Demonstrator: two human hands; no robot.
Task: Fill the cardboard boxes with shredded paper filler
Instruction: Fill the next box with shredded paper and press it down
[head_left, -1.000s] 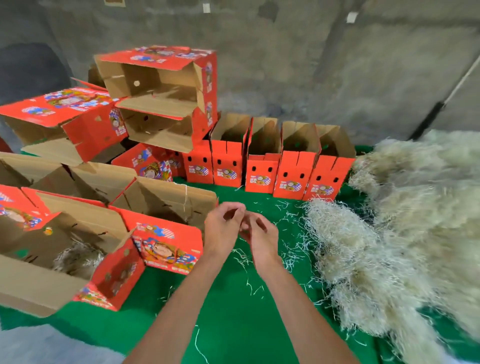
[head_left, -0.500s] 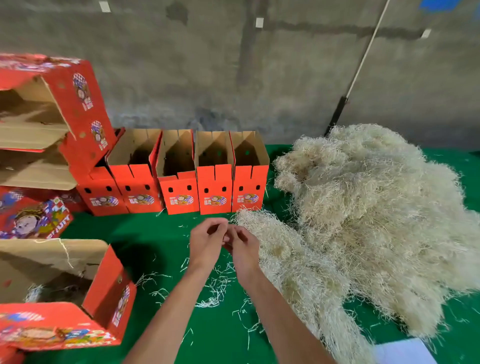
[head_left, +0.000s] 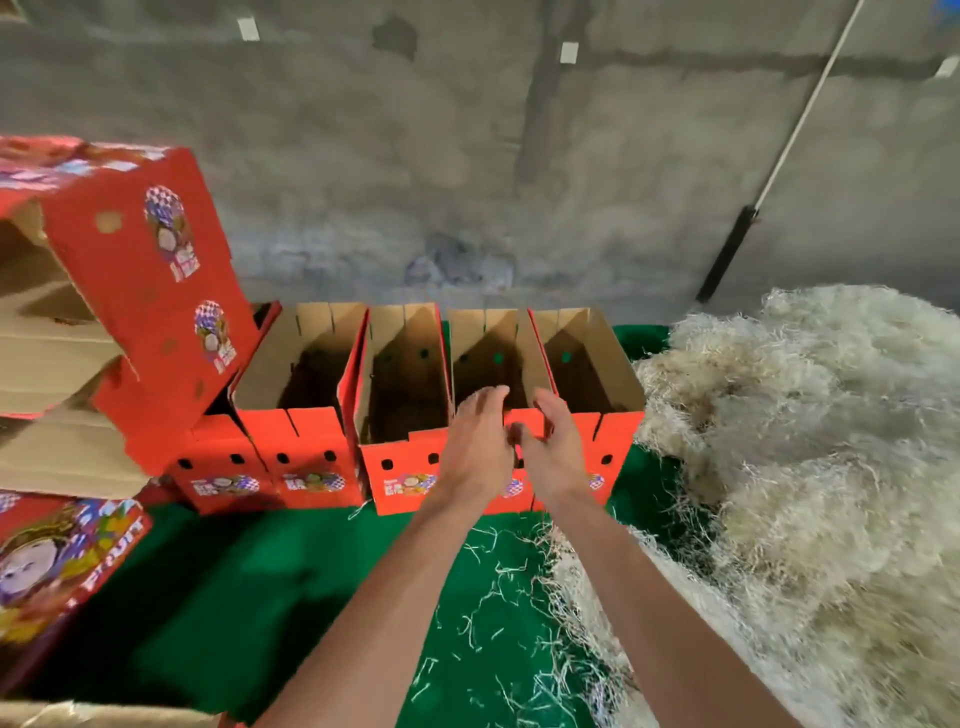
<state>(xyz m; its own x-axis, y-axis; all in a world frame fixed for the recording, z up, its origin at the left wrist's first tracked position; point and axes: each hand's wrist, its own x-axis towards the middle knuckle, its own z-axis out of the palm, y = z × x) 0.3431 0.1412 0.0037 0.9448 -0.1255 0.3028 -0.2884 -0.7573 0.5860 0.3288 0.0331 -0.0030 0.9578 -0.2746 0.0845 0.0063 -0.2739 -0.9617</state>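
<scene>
both hands (head_left: 514, 447) empty, filler (head_left: 810, 467) rightward

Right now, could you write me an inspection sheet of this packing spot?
Surface: green cloth.
Job's things: row of open red boxes, no filler visible inside; big shredded paper pile on the right.
Clutter: loose strands on the cloth; stacked red cartons at left.
Hands: left hand and right hand open, holding nothing, at the row's front edge.
Cables: nothing seen.
Surroundings: concrete wall; pole leaning on it.
</scene>
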